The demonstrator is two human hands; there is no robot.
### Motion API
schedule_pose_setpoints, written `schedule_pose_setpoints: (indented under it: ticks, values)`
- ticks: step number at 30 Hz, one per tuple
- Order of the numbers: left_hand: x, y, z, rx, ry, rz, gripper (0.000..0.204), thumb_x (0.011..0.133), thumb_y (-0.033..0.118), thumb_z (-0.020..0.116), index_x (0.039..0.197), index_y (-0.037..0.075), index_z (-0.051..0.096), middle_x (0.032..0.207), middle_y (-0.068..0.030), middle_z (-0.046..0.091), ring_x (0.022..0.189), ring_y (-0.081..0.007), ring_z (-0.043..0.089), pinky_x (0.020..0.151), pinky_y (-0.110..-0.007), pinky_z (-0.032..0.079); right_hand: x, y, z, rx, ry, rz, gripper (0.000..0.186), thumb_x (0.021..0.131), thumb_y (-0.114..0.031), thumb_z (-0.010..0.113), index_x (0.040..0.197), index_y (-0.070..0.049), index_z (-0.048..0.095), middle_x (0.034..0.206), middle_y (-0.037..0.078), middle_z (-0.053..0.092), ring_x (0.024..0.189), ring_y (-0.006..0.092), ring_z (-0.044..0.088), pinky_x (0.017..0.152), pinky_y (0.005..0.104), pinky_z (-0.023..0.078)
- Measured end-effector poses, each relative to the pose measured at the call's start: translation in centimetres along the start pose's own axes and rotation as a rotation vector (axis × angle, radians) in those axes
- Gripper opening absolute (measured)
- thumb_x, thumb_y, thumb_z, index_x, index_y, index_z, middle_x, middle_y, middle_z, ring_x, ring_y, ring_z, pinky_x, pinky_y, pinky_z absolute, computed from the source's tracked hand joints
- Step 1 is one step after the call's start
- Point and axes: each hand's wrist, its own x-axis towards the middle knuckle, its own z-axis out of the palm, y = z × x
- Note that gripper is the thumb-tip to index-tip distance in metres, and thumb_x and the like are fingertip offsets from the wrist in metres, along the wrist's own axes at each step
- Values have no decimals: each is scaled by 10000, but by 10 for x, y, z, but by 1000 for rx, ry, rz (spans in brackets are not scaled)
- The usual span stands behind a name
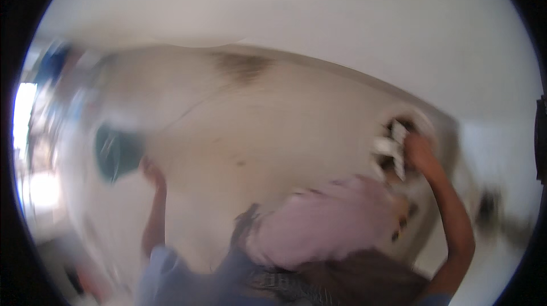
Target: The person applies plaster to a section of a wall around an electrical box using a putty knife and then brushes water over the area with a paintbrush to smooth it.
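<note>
My left hand (151,170) is at the right side of a green bucket (117,152) at the left, its blurred fingers curled at the bucket. At the right, my right hand (417,152) grips a white, blurred object (397,146) over a round, pale container with a dark inside (405,121). What exactly the white object is, I cannot tell. My pink and dark clothing (319,220) fills the lower middle.
A pale wall (319,10) runs across the top and down the right. The beige floor (250,124) has a dark stain (242,67) by the wall. Blurred blue items (54,61) and bright openings lie at the far left.
</note>
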Motion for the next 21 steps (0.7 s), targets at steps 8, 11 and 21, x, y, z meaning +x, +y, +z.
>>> schedule_pose_setpoints:
  ticks: [8, 11, 21]
  values:
    - [-52, 420, 144, -562, -852, 136, 320, 1041, 239, 534, 1236, -7, 594, 1139, -67, 600, 995, -155, 566, 855, -319, 480, -102, 27, -142, 583, 416, 461, 159, 886, -165, 684, 1012, -71, 658, 897, 55, 652, 773, 167, 652, 719, 309, 533]
    - [-40, 516, 128, -679, -1009, 321, 297, 1044, 248, 523, 1176, -3, 608, 1144, -67, 601, 970, -148, 559, 842, -316, 475, -141, 11, -150, 966, 687, 573, 133, 931, -150, 668, 1042, -76, 672, 898, 16, 662, 807, 110, 630, 721, 267, 527]
    - [-115, 673, 61, -1057, -1587, 1346, 309, 946, 311, 623, 1098, 43, 643, 970, -143, 663, 898, -295, 662, 778, -409, 514, -123, -14, -91, 859, 760, 413, 295, 960, -337, 676, 976, -43, 678, 800, 83, 679, 730, 154, 624, 648, 326, 514]
